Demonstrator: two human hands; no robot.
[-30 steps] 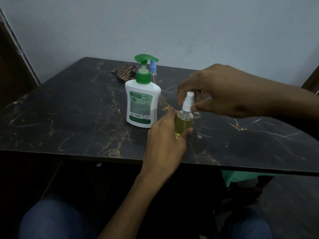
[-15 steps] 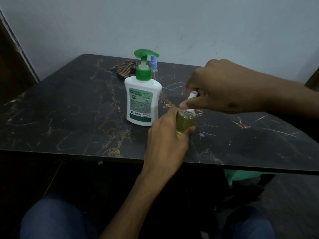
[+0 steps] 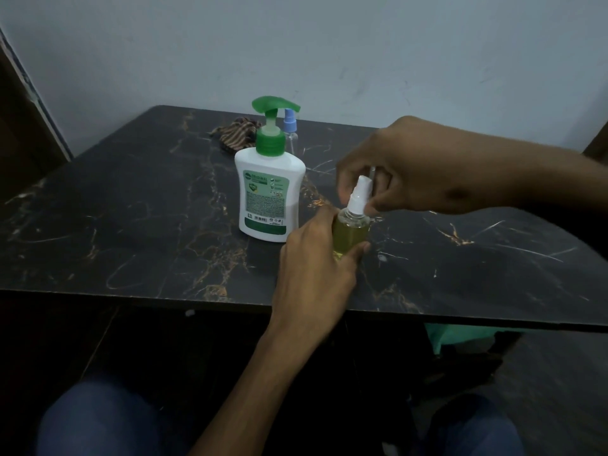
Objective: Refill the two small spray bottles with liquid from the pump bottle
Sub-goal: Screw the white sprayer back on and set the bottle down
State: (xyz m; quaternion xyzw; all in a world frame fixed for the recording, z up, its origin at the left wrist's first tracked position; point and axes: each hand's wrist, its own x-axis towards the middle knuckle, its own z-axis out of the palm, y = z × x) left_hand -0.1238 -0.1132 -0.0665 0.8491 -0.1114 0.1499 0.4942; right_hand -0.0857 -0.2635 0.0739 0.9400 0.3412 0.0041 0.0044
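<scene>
A small clear spray bottle (image 3: 350,233) full of yellow-green liquid stands upright on the dark marble table (image 3: 131,209). My left hand (image 3: 316,261) is wrapped around its body. The fingers of my right hand (image 3: 414,169) pinch its white spray head (image 3: 359,197) from above and behind. The white pump bottle (image 3: 268,195) with a green pump stands just left of it. A second small clear spray bottle (image 3: 291,130) with a blue head stands behind the pump bottle, partly hidden by it.
A striped brown cloth (image 3: 235,134) lies crumpled at the back of the table, left of the pump bottle. A grey wall rises behind the table. My knees in blue trousers show below the table's front edge. Something green (image 3: 441,337) sits under the table at right.
My right hand's fingers have shifted on the white spray head: they covered it half a second ago and now leave most of it showing. My left hand keeps its hold on the bottle.
</scene>
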